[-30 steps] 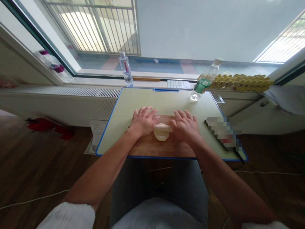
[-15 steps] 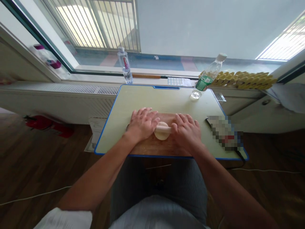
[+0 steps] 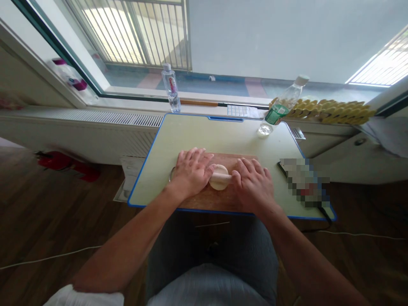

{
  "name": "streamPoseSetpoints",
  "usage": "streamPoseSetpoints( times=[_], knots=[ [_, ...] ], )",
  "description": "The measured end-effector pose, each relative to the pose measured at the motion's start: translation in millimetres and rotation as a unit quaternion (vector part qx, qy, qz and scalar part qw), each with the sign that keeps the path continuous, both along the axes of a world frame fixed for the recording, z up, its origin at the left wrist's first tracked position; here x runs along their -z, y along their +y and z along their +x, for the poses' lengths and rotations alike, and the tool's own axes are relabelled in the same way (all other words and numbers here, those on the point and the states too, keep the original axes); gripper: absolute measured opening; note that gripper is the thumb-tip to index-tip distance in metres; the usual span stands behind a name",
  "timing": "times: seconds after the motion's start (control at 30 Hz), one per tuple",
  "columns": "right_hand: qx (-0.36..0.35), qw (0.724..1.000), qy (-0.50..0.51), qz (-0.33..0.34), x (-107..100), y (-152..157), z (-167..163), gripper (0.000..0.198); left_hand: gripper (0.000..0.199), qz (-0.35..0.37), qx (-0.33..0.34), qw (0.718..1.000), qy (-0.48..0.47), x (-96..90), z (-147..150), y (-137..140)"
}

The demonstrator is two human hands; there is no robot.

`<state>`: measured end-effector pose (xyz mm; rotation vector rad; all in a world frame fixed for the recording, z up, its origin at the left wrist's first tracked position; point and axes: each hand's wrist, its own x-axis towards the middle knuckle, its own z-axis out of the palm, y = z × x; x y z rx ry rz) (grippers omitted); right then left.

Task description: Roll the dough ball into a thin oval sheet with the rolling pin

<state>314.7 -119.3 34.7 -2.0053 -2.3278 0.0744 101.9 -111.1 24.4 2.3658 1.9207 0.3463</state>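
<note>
A pale rolling pin point(image 3: 222, 177) lies crosswise over a small round piece of flattened dough point(image 3: 218, 185) on a brown wooden board point(image 3: 219, 202). My left hand point(image 3: 194, 172) covers the pin's left end, its thumb along the pin beside the dough. On the other end rests my right hand point(image 3: 254, 182), thumb and fingers curved over the wood. Both ends of the pin are hidden under my hands; only its middle shows. A thin metal ring at the board's left edge sticks out partly behind my left wrist.
The board lies on a pale table point(image 3: 197, 131) with a blue rim. A green-labelled bottle point(image 3: 276, 112) stands at its back right, a blurred-out object point(image 3: 302, 182) at the right. Another bottle point(image 3: 172, 91) stands by the window; a red fire extinguisher point(image 3: 68, 165) lies on the floor.
The rolling pin has shifted slightly toward me over the dough, both hands moving with it. The whole view has drifted a little.
</note>
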Motion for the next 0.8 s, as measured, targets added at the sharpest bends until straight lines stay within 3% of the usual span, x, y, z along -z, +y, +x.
streamPoseSetpoints(
  times=[0.13, 0.27, 0.37, 0.47, 0.67, 0.8],
  knots=[
    [0.020, 1.000, 0.015, 0.003, 2.6, 28.5, -2.5, 0.068, 0.057, -0.021, -0.012, 1.000, -0.003, -1.8, 1.3, 22.9],
    [0.034, 0.998, 0.035, -0.050, -0.2, 77.0, -3.4, 0.074, 0.059, -0.066, -0.020, 0.998, -0.003, -2.6, 1.2, 67.5],
    [0.034, 0.996, 0.044, -0.072, -2.2, 89.5, -2.5, 0.076, 0.060, -0.073, -0.029, 0.997, -0.003, -2.4, 0.9, 83.5],
    [0.037, 0.996, 0.035, -0.071, -2.0, 78.7, -2.1, 0.075, 0.061, -0.081, -0.024, 0.996, -0.003, -2.2, 1.2, 77.1],
    [0.019, 1.000, 0.002, -0.014, 0.3, 36.4, -4.3, 0.072, 0.059, -0.054, -0.017, 0.998, -0.007, -0.4, 2.1, 33.7],
    [0.020, 1.000, 0.005, -0.008, 1.8, 45.1, -4.6, 0.071, 0.058, -0.048, -0.021, 0.999, -0.006, -0.9, 3.0, 37.3]
  ],
)
